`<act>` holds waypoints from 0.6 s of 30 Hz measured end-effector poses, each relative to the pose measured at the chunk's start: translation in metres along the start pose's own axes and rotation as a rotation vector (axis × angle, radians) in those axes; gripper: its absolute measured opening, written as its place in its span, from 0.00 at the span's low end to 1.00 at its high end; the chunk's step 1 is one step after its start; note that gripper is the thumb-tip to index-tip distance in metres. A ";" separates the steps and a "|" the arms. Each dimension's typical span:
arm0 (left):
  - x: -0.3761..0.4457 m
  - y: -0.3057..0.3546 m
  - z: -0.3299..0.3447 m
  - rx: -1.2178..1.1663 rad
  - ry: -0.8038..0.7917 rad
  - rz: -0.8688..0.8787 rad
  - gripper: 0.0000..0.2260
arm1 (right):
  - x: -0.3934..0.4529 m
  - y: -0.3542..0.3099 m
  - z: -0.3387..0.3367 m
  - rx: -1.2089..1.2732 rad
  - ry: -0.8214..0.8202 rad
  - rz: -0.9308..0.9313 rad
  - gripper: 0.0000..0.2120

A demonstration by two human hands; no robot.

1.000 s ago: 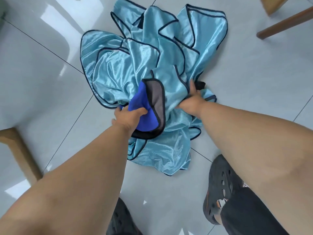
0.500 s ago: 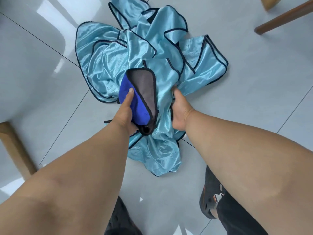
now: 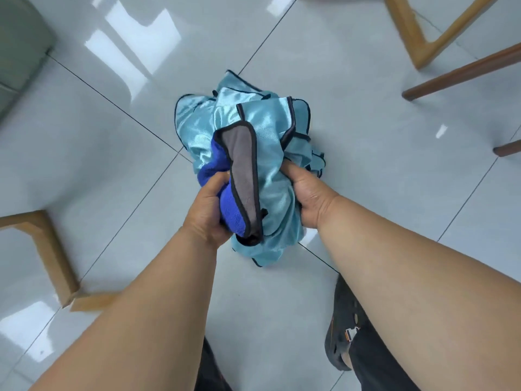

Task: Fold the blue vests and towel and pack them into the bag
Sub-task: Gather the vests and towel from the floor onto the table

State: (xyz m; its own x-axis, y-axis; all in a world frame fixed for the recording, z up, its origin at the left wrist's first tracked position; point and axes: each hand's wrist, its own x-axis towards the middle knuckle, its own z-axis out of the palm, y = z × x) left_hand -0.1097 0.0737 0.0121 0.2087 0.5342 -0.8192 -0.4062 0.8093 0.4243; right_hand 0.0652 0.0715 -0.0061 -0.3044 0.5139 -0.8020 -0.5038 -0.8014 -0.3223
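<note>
Together, both hands bunch shiny blue vests round towel.

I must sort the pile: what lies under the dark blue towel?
Under the towel lie bunched light blue vests, held by both hands. How many vests, or anything deeper inside, is covered.

I see the light blue vests made of a thin satin-like cloth, glossy and smooth, with a matt black trim on the edges. The dark blue towel looks soft and fluffy (like microfibre), its other face grey and matt. The grey tiled floor is very glossy and reflects the light. The light wooden furniture legs look smooth, with a dull finish.
</note>
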 end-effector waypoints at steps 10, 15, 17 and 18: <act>-0.155 0.052 0.037 -0.071 -0.065 0.115 0.14 | -0.147 -0.034 0.090 -0.063 -0.062 -0.058 0.25; -0.280 0.109 0.060 -0.090 -0.058 0.132 0.18 | -0.255 -0.059 0.175 -0.149 -0.115 -0.089 0.22; -0.326 0.134 0.061 -0.089 -0.047 0.144 0.23 | -0.291 -0.067 0.213 -0.195 -0.147 -0.114 0.23; -0.350 0.148 0.062 -0.084 -0.045 0.160 0.24 | -0.309 -0.071 0.234 -0.223 -0.163 -0.138 0.25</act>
State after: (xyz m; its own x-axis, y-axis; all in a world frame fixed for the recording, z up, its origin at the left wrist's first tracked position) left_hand -0.1882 0.0217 0.3851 0.1745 0.6663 -0.7249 -0.5098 0.6910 0.5124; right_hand 0.0059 0.0407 0.3824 -0.3804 0.6506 -0.6573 -0.3651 -0.7586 -0.5396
